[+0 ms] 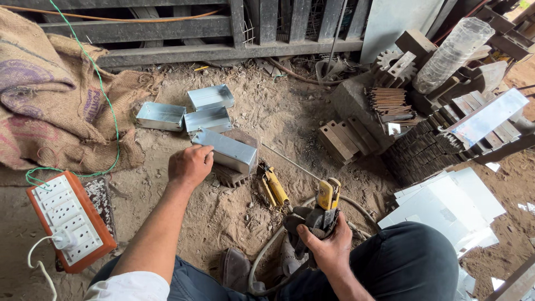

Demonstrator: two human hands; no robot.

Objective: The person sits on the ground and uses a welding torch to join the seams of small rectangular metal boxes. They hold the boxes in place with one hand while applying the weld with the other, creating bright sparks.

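My left arm stretched forward, left hand (190, 165) curled knuckles-up, right hand (329, 248) low near my knee, fingers closed in a grip

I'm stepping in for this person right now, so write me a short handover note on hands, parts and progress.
Left hand: resting on the sheet-metal box propped on a block on the dirt floor.
Right hand: gripping the yellow electrode holder, cable looped beside the knee.
Three more metal boxes lie behind the propped one.
Flat metal sheets are stacked at right.
A second yellow holder lies on the ground.
No arc is showing.
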